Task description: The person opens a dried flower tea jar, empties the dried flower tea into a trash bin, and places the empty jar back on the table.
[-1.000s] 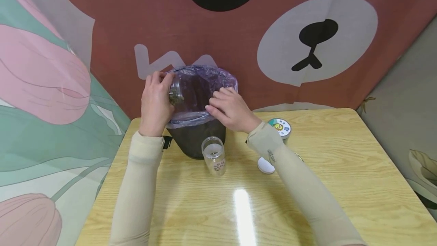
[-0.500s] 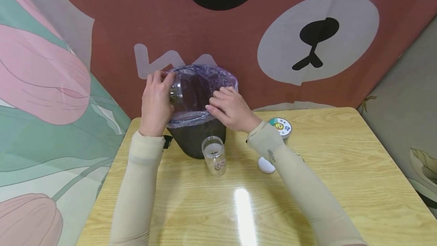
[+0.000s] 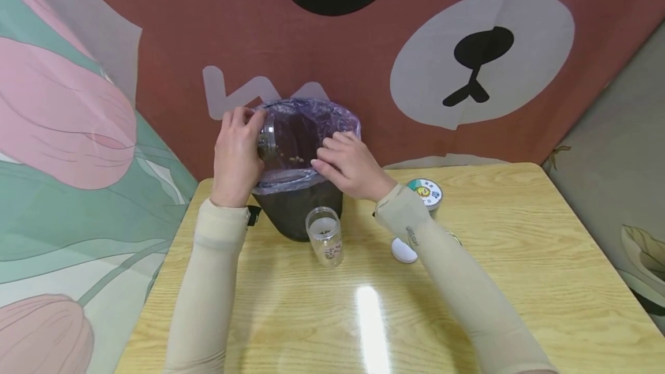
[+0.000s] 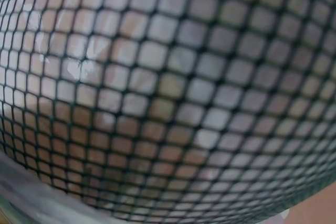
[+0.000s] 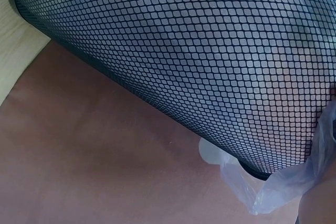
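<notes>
A black mesh waste bin (image 3: 296,212) lined with a purple see-through bag (image 3: 340,113) stands at the table's back edge. Inside its mouth, on the left, my left hand (image 3: 236,154) grips a clear jar (image 3: 268,136) lying on its side, the opening turned to the right. Small greenish-brown bits (image 3: 296,159) show just past that opening. With curled fingers, my right hand (image 3: 350,163) holds the bin's right rim over the bag. Mesh (image 4: 157,98) fills the left wrist view. From the right wrist, the bin's mesh side (image 5: 184,51) and a bag fold (image 5: 273,190) appear.
An uncapped clear jar (image 3: 325,241) with handwriting stands in front of the bin. Right of it are a white round lid (image 3: 404,250) and a tin with a printed top (image 3: 428,190). A gold rim (image 3: 455,238) peeks out behind the right sleeve.
Greenish-brown bits have come out of the tilted jar and now show in the bin's mouth. Both hands have kept nearly the same place.
</notes>
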A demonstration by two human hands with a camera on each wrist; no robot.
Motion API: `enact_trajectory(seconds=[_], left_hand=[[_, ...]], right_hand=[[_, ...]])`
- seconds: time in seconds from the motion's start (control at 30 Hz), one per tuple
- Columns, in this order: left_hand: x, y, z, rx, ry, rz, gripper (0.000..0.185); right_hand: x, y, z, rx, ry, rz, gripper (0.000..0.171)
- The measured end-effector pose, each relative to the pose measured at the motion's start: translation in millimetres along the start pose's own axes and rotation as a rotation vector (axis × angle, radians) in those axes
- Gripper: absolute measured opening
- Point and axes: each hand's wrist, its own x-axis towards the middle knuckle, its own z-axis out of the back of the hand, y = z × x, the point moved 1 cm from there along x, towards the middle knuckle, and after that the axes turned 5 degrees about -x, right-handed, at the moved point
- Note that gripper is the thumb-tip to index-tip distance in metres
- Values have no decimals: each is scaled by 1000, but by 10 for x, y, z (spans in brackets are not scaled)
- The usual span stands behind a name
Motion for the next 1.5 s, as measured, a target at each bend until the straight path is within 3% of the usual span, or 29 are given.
enact_trajectory(seconds=[0.93,1.17,1.4,1.5], left_hand=[[34,-31,13,57,-11,-107,59],[39,-43,4,70,-14,-122,53],[38,-30,-5,80,-17,-134,52],[38,-29,-8,78,-20,-137,54]], right_hand=[[21,9,1,5,5,-9,67],[5,1,7,7,-5,-7,60],[14,1,1,-1,-1,-4,35],[17,1,3,-4,-2,-1,37]])
